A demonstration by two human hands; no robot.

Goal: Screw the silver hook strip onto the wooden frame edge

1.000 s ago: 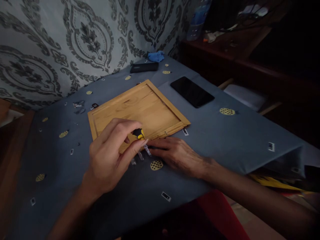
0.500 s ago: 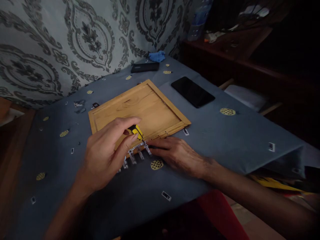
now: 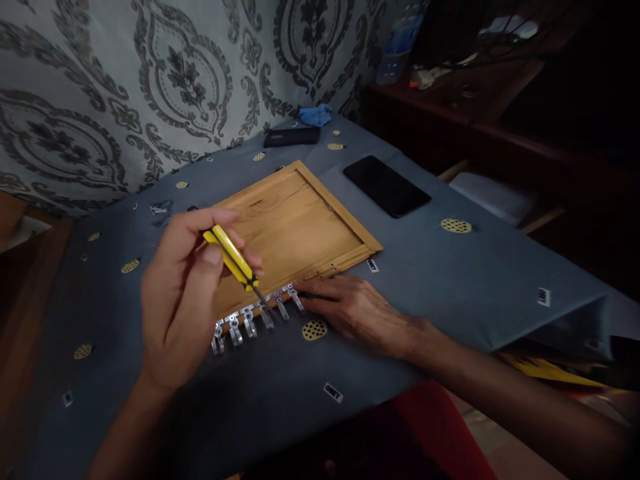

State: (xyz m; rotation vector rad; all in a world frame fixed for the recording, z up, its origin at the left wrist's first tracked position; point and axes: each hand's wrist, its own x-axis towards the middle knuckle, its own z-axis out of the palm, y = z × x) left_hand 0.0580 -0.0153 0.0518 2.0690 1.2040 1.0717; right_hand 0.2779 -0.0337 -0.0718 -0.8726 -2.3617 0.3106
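Note:
A framed wooden board [image 3: 295, 227] lies flat on the blue tablecloth [image 3: 450, 273]. A metal strip of several hooks [image 3: 255, 319] runs along its near edge. My left hand [image 3: 185, 293] is closed round a yellow-handled screwdriver [image 3: 234, 258], tilted with its tip down near the hook strip. My right hand [image 3: 355, 310] rests flat on the cloth just right of the strip, its fingertips at the last hook and the board's near edge.
A black phone [image 3: 387, 186] lies right of the board. At the far edge by the patterned wall are a dark flat case [image 3: 291, 137] and a blue cloth [image 3: 315, 115]. Dark wooden furniture [image 3: 475, 100] stands at the right. Something red [image 3: 430, 433] sits below the table's near edge.
My left hand has drawn back to the left and lifted, tilting the screwdriver so its yellow handle shows. The row of hooks it covered is now in view. My right hand has stayed put.

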